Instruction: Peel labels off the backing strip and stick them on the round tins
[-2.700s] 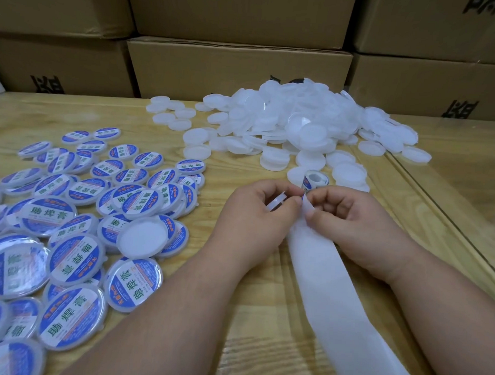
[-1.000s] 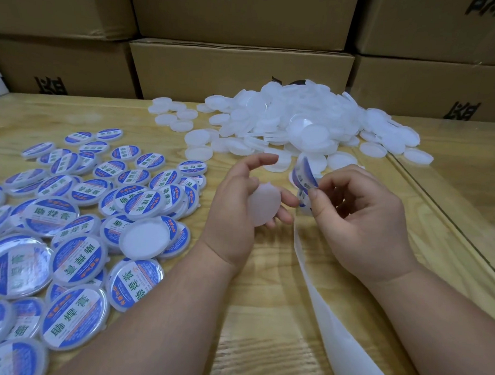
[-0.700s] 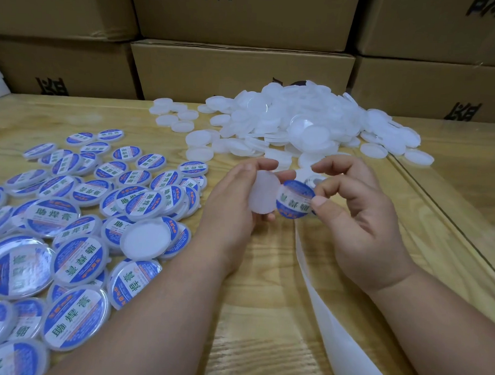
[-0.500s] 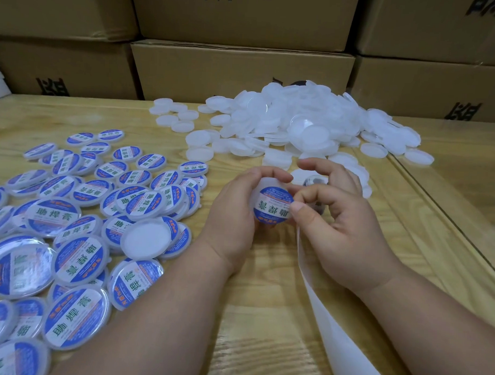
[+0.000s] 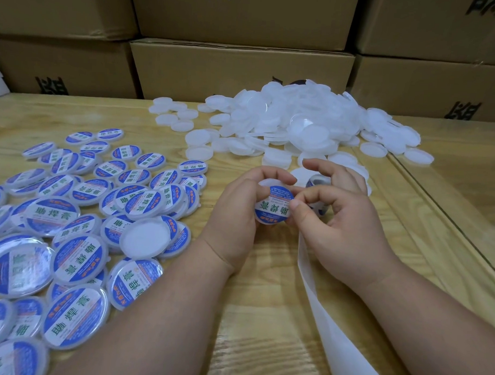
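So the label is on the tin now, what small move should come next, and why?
Probably rub the right thumb across the round blue-and-white label to seat it: the left hand holds the white round tin, and the label already sits on its face.

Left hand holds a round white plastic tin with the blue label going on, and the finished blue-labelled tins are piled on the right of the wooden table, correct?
Not quite: the head view shows the finished blue-labelled tins on the left of the wooden table. The left hand does hold the round white plastic tin with the blue label.

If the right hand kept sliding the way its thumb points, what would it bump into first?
Probably the tin that the left hand holds: the right hand has its thumb at the blue label's edge already. Depth is hard to judge.
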A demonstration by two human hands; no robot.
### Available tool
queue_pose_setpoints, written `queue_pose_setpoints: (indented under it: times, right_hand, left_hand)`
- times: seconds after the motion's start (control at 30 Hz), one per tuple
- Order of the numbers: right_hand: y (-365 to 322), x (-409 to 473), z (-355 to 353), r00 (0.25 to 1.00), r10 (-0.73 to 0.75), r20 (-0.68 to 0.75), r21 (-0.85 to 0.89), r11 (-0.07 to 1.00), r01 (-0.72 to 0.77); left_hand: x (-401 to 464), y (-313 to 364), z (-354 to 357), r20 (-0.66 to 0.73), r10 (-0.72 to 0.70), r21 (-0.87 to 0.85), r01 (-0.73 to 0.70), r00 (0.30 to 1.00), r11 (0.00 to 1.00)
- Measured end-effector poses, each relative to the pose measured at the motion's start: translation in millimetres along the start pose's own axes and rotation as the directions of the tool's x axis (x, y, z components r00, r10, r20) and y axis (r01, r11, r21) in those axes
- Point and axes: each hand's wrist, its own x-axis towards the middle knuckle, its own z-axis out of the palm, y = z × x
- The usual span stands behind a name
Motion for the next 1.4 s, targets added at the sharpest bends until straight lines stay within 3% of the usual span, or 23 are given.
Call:
queue_pose_setpoints:
  times: [0.67, 1.0, 1.23, 1.4]
  right_hand:
    - [6, 1, 3, 0.999, -0.016, -0.044, -0.027, 1.000, 0.015]
    - [4, 2, 6, 0.979, -0.085, -0.187, -0.103, 0.992, 0.066]
    - [12, 7, -1, 0.935, -0.089, -0.343, -0.089, 0.994, 0.062]
    - [28, 19, -18, 0.899, 0.057, -0.435, -0.045, 0.995, -0.085]
  left_hand:
    - [-2, 2, 3, -0.014, 0.028, 0.079, -0.027, 1.000, 0.996]
    - [-1, 2, 6, -0.067, -0.006, 0.086, 0.012, 0.998, 0.996]
    - [0, -4, -3, -0.119, 0.109, 0.225, -0.080, 0.987, 0.971]
    - [5, 0, -3, -0.288, 0.079, 0.188, -0.024, 0.954, 0.982]
